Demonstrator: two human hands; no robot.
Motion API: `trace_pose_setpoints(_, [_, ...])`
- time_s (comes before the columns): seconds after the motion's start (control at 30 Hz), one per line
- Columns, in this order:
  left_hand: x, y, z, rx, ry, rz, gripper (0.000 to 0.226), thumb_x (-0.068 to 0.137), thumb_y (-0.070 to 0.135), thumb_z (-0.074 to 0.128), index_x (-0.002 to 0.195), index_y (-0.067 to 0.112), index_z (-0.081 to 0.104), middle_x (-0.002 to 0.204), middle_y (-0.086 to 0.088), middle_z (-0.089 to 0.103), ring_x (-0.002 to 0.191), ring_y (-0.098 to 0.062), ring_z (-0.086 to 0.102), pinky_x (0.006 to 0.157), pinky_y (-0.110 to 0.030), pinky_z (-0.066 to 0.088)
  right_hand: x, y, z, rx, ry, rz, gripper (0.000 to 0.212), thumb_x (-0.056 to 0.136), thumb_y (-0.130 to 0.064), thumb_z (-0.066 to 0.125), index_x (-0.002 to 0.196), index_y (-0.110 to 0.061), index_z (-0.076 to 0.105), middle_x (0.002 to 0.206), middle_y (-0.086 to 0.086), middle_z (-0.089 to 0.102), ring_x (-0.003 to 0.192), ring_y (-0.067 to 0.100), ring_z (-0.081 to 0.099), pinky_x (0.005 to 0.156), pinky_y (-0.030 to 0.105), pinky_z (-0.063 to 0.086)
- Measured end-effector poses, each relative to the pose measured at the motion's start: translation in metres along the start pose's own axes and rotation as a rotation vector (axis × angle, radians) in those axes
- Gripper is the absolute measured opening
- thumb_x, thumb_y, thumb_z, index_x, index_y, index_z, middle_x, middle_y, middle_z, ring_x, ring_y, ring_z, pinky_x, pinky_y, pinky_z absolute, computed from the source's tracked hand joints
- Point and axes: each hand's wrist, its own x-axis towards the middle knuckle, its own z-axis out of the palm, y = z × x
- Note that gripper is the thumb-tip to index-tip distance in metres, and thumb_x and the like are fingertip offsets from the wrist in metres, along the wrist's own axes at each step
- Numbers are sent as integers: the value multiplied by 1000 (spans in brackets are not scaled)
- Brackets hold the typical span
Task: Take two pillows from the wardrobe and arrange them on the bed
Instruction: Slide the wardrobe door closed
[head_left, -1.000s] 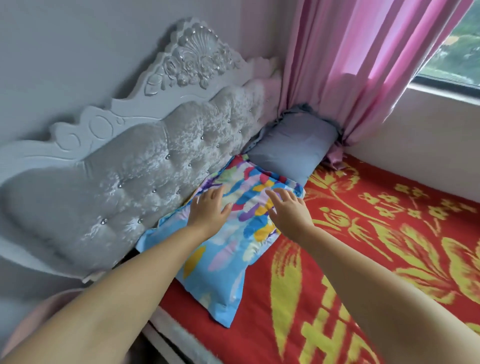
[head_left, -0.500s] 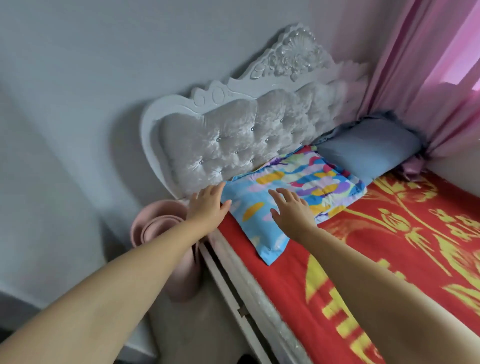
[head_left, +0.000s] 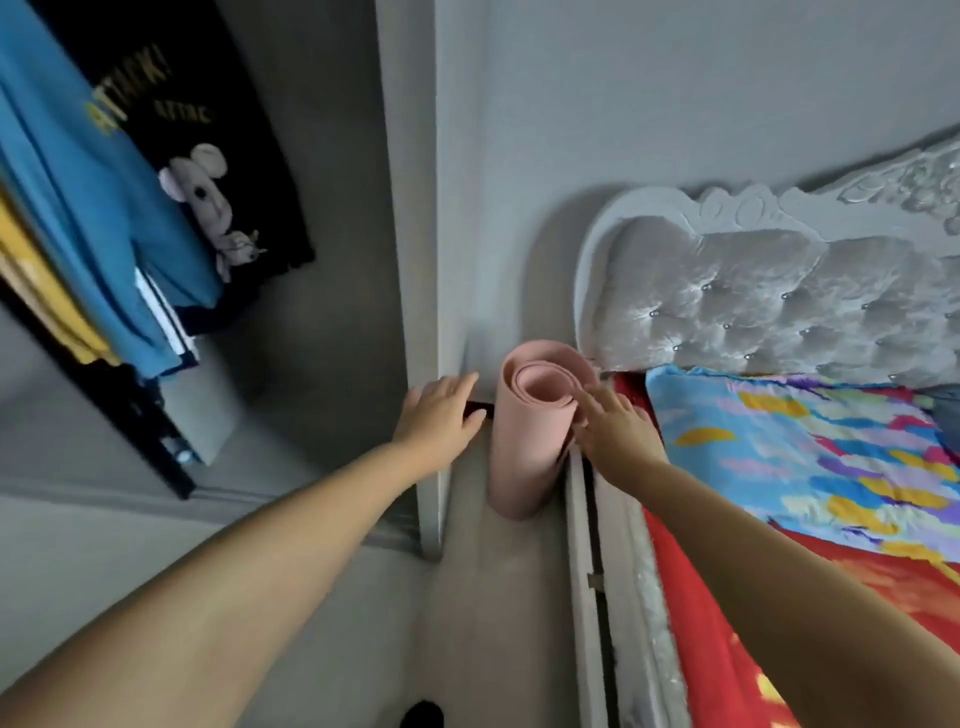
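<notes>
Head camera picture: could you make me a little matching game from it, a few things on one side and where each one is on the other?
Things:
1. patterned pillow
2. pink rolled mat
3. blue shirt
4. tufted headboard

Places:
A. hanging in the open wardrobe
B. standing upright on the floor between wall and bed
C. lying on the red blanket
D. against the wall behind the pillow

Pairs: 1-C, 2-B, 3-A, 4-D
</notes>
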Motion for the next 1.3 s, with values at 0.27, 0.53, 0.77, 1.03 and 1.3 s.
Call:
trace_pose_setpoints(0.27, [-159,-105,-30,74,29,-302,53,93,37,46,141,17,35,134,-7,52,123,-26,48,102,-39,34,-31,-157,44,53,-137,-372,54,97,-29,44,149,-23,29,149,3,35,133,27,39,106,40,35])
trace_pose_setpoints(0.53, [-245,-245,-113,176,114,-530,50,93,37,44,139,17,37,129,-10,54,119,-30,49,101,-41,37,-12,-362,47,64,-88,-627,53,99,-27,43,149,-22,29,148,2,37,132,25,40,106,40,36])
trace_pose_setpoints(0.77, [-273,-380,-188,225,185,-542,50,95,36,42,140,15,35,133,-10,52,122,-30,47,103,-42,34,22,-514,52,81,-104,-674,53,97,-27,43,147,-22,30,146,5,38,131,26,40,105,41,34])
trace_pose_setpoints(1.03, [-194,-477,-233,216,207,-525,51,95,37,41,141,16,33,135,-11,50,122,-30,46,105,-43,33,117,-606,28,86,3,-700,49,100,-31,39,148,-21,31,147,3,38,132,25,40,108,41,33])
trace_pose_setpoints(1.3, [-80,-587,-294,224,309,-497,52,95,35,42,143,16,32,138,-10,47,128,-28,42,107,-42,30,269,-703,-1,116,76,-773,50,100,-28,41,149,-20,29,150,2,36,134,26,40,103,43,41])
